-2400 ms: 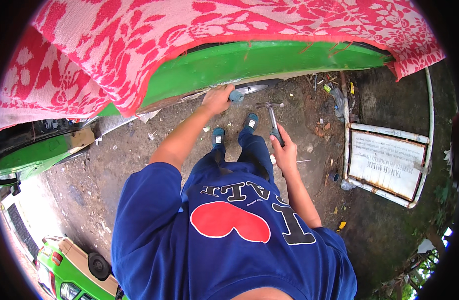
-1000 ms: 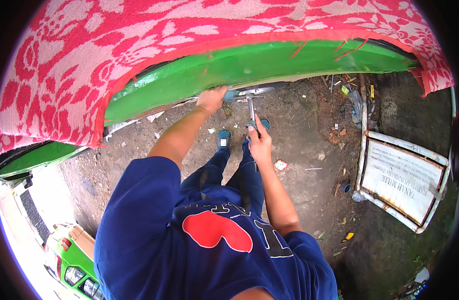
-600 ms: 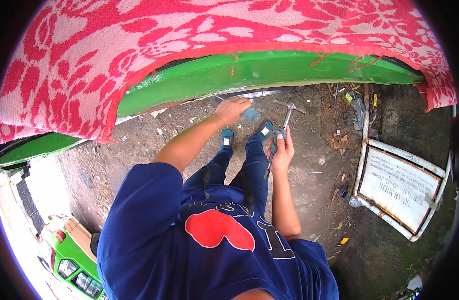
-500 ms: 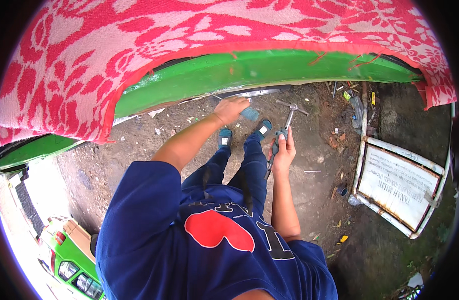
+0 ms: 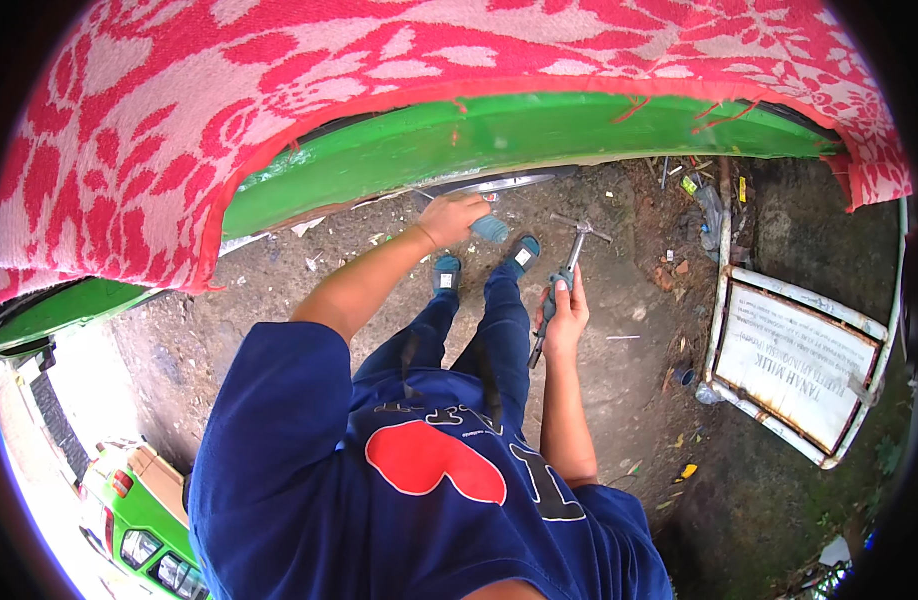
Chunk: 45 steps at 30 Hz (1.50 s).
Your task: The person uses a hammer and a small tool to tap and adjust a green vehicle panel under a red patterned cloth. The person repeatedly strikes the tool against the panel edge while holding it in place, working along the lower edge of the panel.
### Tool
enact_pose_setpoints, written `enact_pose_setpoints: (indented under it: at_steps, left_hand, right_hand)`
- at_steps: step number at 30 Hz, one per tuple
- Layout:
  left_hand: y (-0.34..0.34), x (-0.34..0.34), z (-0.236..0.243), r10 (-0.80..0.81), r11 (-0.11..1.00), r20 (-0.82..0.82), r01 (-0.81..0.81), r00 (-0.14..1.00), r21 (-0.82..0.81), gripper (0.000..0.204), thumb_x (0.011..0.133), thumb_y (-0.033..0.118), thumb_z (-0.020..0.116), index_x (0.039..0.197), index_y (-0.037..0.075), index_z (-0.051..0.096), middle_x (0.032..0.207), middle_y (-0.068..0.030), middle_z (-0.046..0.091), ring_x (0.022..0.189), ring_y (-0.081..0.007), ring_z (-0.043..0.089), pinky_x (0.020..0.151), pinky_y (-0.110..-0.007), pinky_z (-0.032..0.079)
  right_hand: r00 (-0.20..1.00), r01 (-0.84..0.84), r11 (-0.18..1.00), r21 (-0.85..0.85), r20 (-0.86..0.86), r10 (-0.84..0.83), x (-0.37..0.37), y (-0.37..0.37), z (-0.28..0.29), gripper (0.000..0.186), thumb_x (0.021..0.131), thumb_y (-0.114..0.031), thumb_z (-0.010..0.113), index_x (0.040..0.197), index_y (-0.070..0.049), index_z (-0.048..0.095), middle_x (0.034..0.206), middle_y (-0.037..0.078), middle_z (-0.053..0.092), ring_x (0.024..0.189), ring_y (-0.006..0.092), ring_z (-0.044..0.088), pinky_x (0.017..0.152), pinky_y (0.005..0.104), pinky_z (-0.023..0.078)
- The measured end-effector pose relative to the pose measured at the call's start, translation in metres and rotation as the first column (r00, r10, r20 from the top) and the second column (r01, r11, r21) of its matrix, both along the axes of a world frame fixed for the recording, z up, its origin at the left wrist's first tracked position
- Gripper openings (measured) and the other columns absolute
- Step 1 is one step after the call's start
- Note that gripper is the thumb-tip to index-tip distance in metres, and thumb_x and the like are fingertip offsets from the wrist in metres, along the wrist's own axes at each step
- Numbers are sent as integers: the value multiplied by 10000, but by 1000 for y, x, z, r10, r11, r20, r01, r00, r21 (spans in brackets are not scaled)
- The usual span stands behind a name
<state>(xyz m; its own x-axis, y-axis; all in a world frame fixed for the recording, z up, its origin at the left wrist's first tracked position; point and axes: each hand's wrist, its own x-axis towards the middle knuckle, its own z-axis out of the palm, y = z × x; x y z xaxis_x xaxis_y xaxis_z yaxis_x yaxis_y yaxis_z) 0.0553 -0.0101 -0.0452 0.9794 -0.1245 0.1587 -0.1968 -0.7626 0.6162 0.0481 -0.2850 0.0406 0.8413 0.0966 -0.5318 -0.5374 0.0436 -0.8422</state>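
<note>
The right hand (image 5: 567,305), clenched on a metal-headed hammer (image 5: 569,262), is drawing back from the green curved metal panel (image 5: 499,135) it struck earlier, while the left hand (image 5: 451,217) keeps gripping a teal-grey block (image 5: 491,229) under the panel's edge.

Glossy green painted panel (image 5: 539,135) is showing above the left hand (image 5: 449,218). Woven red patterned cloth (image 5: 279,90) is covering it. Bare metal tool (image 5: 569,265) is resting in the right hand (image 5: 567,315). Rough dirt ground (image 5: 629,340) is lying alongside.
</note>
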Motion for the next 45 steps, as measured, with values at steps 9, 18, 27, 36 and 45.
enact_pose_setpoints:
  at_steps: [9, 18, 27, 36, 45]
  left_hand:
    - [3, -5, -5, 22, 999, -25, -21, 999, 37, 283, 713, 43, 671, 974, 130, 604, 985, -40, 637, 932, -294, 663, 770, -414, 547]
    - [7, -6, -4, -14, 999, -8, 14, 1000, 49, 252, 716, 33, 658, 943, 124, 594, 953, -42, 626, 904, -292, 661, 757, -411, 545]
    - [8, -5, -3, -25, 999, -5, 25, 1000, 43, 239, 719, 62, 674, 933, 133, 595, 938, -40, 623, 899, -288, 660, 750, -411, 546]
    - [10, 0, 3, -14, 1000, -67, 14, 998, 0, 263, 726, 26, 629, 967, 125, 589, 969, -71, 625, 928, -324, 656, 759, -435, 543]
    - [20, 0, 6, -100, 994, -55, 98, 993, -46, 344, 699, -19, 659, 1007, 117, 589, 989, -86, 627, 917, -344, 658, 749, -442, 544]
  right_hand:
    - [1000, -25, 1000, 2, -2, 25, 1, -3, 0, 545, 1025, -167, 549, 1540, -120, 377, 761, 58, 585, 466, 117, 494, 378, 263, 402]
    - [1000, -28, 1000, 1, -12, 28, -4, -2, -2, 551, 1022, -179, 563, 1538, -122, 379, 763, 57, 589, 471, 112, 492, 375, 258, 400]
    - [1000, -30, 1000, 2, -2, 30, -6, -2, -2, 550, 1022, -181, 559, 1537, -110, 378, 764, 58, 591, 462, 112, 490, 370, 258, 397]
    - [993, -120, 992, -37, 9, 121, -21, 7, 11, 556, 1029, -165, 553, 1547, -98, 363, 788, 32, 576, 487, 67, 461, 393, 230, 392]
    - [925, -239, 950, -203, 249, 286, -86, 52, -25, 558, 1008, -112, 583, 1539, -138, 414, 799, 4, 597, 566, 33, 466, 493, 200, 424]
